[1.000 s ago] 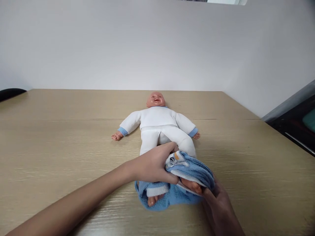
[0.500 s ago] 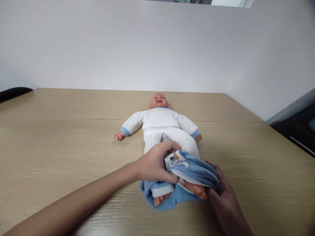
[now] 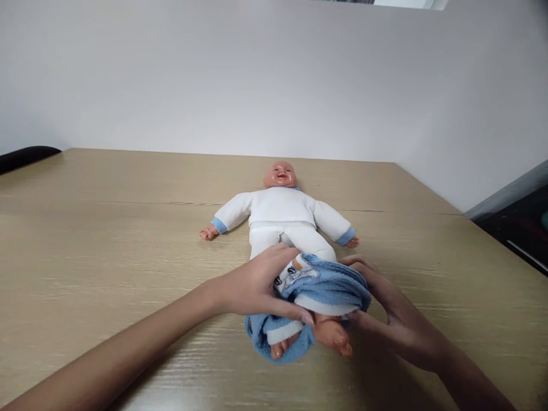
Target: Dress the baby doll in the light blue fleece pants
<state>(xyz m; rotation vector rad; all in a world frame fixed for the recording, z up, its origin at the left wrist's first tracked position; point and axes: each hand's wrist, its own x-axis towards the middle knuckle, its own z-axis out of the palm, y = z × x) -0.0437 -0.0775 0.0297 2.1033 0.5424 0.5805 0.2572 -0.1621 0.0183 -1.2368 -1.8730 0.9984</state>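
A baby doll in white clothes with blue cuffs lies on its back, head away from me. Blue towelling trousers with a white hem and a cartoon print are bunched round its lower legs. My left hand grips the trousers at the printed side, thumb near the hem. On the opposite side, my right hand pinches the bunched cloth, fingers behind and thumb at the hem. One bare foot sticks out between my hands. The other foot shows past its own white hem, lower left.
The doll rests on a light wooden table with a seam across it. A pale wall stands behind. A dark object is at the right edge, and a black curved shape at the far left.
The foot on the right sticks further out of the trouser leg. My right hand has moved up round the bunched cloth, and the cloth has shifted slightly left.
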